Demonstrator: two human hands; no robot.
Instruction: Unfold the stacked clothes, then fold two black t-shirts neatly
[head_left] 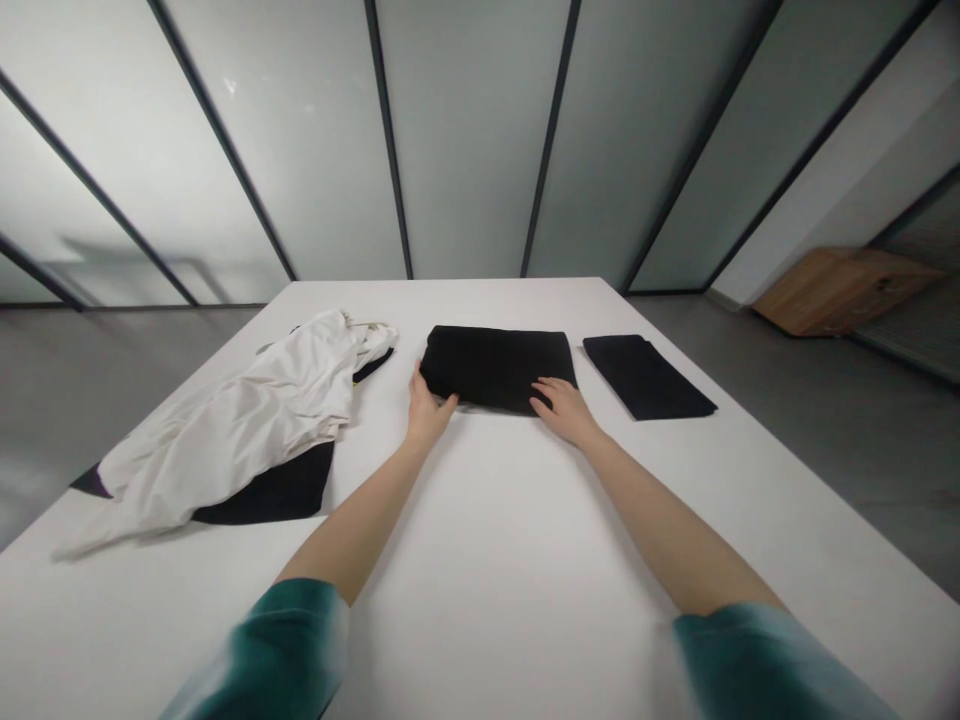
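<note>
A folded black garment (496, 365) lies on the white table (510, 540) in front of me. My left hand (426, 410) rests at its near left corner, thumb against the front edge, fingers along the side. On the garment's near right corner lies my right hand (564, 405), fingers stretched flat and spread over the cloth. Neither hand grips anything. Both forearms reach out from teal sleeves.
A second folded black cloth (646, 376) lies to the right. At the left sits a heap of white clothing (255, 420) over a dark garment (277, 492). Frosted glass panels stand behind the table, and a wooden box (832, 288) sits on the floor at the far right.
</note>
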